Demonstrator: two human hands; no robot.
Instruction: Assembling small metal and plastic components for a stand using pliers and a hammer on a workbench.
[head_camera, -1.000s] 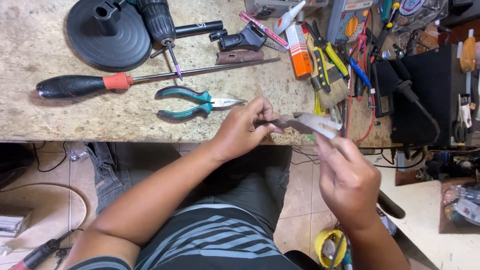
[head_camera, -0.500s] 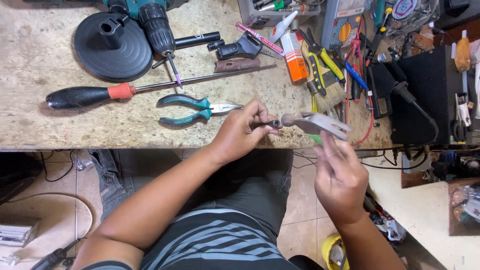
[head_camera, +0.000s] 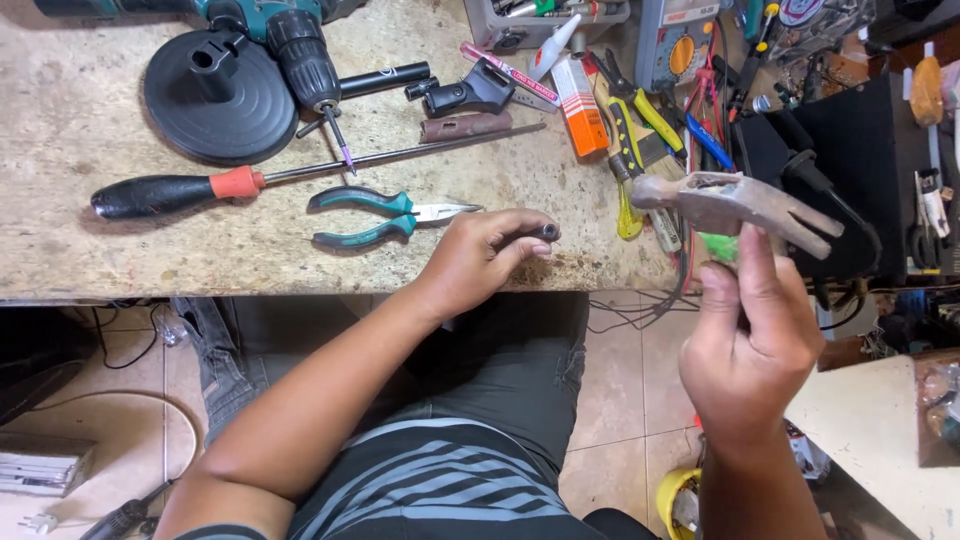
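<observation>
Raised off the part, right hand (head_camera: 750, 340) fingers clench hammer (head_camera: 735, 205); left hand (head_camera: 480, 260) grips small cylinder (head_camera: 545, 232) on speckled workbench (head_camera: 60, 130)

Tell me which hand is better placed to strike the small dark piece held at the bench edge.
Probably the right hand: it grips the claw hammer, raised beside the bench. The left hand pinches the small dark cylinder against the benchtop.

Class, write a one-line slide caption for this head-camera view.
Left hand pins a small dark metal piece on the workbench while the right hand lifts a claw hammer.
</observation>
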